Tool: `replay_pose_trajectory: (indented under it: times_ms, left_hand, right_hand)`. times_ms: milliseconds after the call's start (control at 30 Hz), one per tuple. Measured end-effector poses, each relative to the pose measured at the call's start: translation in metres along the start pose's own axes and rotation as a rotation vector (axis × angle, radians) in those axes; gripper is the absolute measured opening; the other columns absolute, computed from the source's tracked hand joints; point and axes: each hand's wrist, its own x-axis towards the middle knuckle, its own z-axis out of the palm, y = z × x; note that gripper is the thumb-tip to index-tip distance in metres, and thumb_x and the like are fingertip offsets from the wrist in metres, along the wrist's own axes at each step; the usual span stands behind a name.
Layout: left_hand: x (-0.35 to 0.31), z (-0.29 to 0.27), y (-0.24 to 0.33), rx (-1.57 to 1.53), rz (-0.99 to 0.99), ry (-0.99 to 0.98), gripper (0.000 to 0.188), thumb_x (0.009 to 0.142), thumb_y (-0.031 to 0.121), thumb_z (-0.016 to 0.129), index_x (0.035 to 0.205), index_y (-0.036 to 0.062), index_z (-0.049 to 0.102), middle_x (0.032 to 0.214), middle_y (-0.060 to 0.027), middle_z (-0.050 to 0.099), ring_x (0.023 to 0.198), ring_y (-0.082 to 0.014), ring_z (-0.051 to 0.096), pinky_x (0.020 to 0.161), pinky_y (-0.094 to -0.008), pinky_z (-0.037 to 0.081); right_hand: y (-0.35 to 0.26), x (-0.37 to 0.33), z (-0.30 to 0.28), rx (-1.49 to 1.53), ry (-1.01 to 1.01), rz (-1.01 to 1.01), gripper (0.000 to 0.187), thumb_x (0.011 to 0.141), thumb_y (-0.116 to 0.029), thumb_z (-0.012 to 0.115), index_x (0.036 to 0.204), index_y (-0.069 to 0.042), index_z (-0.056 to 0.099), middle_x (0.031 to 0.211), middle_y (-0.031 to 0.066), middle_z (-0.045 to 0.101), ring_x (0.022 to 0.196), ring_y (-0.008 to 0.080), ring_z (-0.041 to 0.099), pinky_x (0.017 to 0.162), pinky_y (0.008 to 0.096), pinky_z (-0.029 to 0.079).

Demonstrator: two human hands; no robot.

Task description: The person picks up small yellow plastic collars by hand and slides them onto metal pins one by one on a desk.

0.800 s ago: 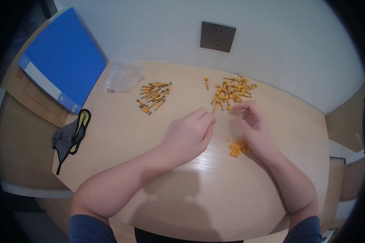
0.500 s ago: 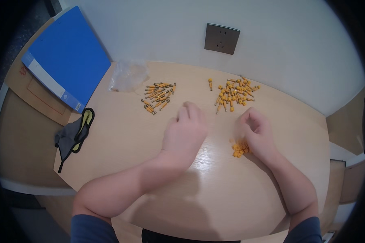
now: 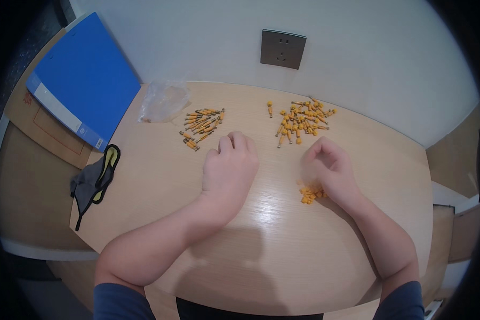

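Nearer the person than the tangled heap of slim orange-and-metal pegs with yellow heads (image 3: 304,122), the bare right hand (image 3: 337,173) partly hides a small pile of blocky orange plastic pieces (image 3: 307,199). Its fingers (image 3: 328,145) curl toward the thumb, apart from the heap and close to the pile; blur makes it impossible to tell whether they pinch anything. Left of the heap, and nearer the person, the bare left hand (image 3: 230,169) has its fingers bent and slightly spread, their tips hidden, so whether they grip a peg cannot be told. One lone yellow-headed peg (image 3: 270,110) lies just left of the heap on the pale wood-grain desk (image 3: 314,266). Well left of the heap, near the left fingers, lies a loose group of orange-and-metal pegs (image 3: 202,124).
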Motion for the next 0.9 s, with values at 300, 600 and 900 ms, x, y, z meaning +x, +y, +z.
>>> replay_pose_trajectory:
  times_ms: [300, 600, 900]
  left_hand:
    - [0.004, -0.004, -0.007, -0.205, 0.115, 0.051, 0.021, 0.077, 0.010, 0.073, 0.096, 0.0092, 0.065, 0.094, -0.0050, 0.062, 0.089, -0.0200, 0.066, 0.073, -0.0343, 0.054]
    - [0.009, -0.010, 0.000, -1.005, 0.123, 0.190, 0.024, 0.090, -0.003, 0.074, 0.110, 0.0055, 0.065, 0.102, -0.0078, 0.067, 0.097, -0.0257, 0.070, 0.087, -0.0414, 0.055]
    - [0.018, 0.005, 0.002, -1.841, -0.142, -0.239, 0.026, 0.101, -0.007, 0.072, 0.125, -0.0025, 0.065, 0.125, -0.0096, 0.066, 0.109, -0.0168, 0.073, 0.095, -0.0307, 0.062]
  right_hand:
    - [-0.010, -0.007, 0.008, -0.601, -0.198, -0.384, 0.013, 0.086, -0.004, 0.065, 0.097, -0.006, 0.060, 0.085, 0.0069, 0.056, 0.087, 0.0222, 0.056, 0.086, 0.0387, 0.046]
    - [-0.001, -0.003, 0.002, -0.591, -0.194, -0.397, 0.014, 0.088, -0.005, 0.070, 0.100, -0.006, 0.063, 0.084, 0.0065, 0.060, 0.082, 0.0219, 0.058, 0.081, 0.0379, 0.049]
    - [0.002, 0.002, -0.002, 0.011, -0.107, 0.029, 0.010, 0.106, -0.012, 0.071, 0.108, -0.004, 0.065, 0.096, -0.0007, 0.065, 0.088, 0.0061, 0.060, 0.078, 0.0269, 0.051]
